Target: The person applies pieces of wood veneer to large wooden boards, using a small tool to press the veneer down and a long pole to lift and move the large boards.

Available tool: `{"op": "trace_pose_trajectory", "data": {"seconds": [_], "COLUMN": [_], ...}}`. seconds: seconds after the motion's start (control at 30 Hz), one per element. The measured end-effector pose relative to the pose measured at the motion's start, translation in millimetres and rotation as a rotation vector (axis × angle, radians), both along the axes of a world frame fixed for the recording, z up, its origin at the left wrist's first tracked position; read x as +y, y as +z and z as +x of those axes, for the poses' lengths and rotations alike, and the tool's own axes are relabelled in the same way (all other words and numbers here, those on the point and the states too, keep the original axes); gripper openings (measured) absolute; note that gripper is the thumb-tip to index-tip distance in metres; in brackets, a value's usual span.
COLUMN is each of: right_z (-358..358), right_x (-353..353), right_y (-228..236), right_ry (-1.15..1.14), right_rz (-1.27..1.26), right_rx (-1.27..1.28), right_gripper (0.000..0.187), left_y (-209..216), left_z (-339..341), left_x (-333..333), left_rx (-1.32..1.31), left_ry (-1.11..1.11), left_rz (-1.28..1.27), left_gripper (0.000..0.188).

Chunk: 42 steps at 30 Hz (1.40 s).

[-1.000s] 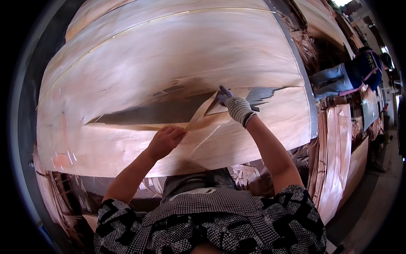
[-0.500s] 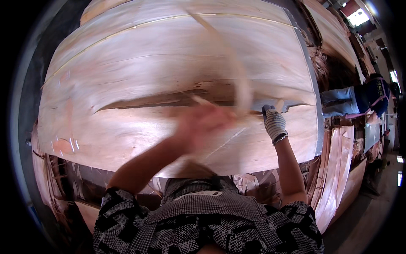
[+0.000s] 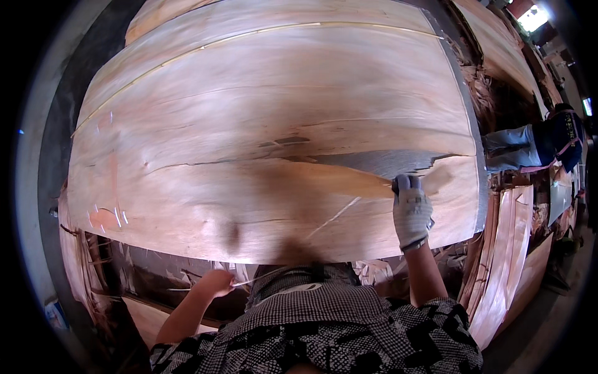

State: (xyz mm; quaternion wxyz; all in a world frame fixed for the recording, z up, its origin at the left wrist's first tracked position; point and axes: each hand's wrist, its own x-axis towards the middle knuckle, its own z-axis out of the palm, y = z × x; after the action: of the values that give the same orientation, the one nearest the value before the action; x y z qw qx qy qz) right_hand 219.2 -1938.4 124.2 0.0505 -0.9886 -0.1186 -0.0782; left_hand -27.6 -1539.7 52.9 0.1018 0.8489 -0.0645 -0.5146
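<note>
The wood sheet (image 3: 261,81) has a split (image 3: 380,163), nearly closed at left, open at right, with the right hand (image 3: 411,209) pinching its edge (image 3: 379,181) and the left hand (image 3: 218,283) pinching 1 strip (image 3: 252,280).

The left hand (image 3: 218,282) hides part of a thin strip (image 3: 254,279); the top edge crops the veneer sheet (image 3: 261,87).

Wood sheet (image 3: 274,93) in the middle, a split (image 3: 389,163) toward its right
Right hand (image 3: 411,209) at the split's near edge; left hand (image 3: 218,283) off the sheet's near side, holding a strip (image 3: 254,279); other sheets (image 3: 507,234) to the right, co-worker (image 3: 557,140) beyond
</note>
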Motion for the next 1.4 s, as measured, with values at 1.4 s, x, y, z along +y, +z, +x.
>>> {"op": "trace_pose_trajectory", "data": {"seconds": [1.4], "right_z": [71.3], "right_x": [-92.0], "right_y": [-151.3], "right_ry": [-0.069], "right_rz": [-0.078], "right_rx": [0.099], "right_gripper": [0.031], "left_y": [-84.2], "left_z": [280.5], "left_x": [-289.0], "left_rx": [-1.022], "left_ry": [-0.172], "left_rz": [-0.384], "left_gripper": [0.068]}}
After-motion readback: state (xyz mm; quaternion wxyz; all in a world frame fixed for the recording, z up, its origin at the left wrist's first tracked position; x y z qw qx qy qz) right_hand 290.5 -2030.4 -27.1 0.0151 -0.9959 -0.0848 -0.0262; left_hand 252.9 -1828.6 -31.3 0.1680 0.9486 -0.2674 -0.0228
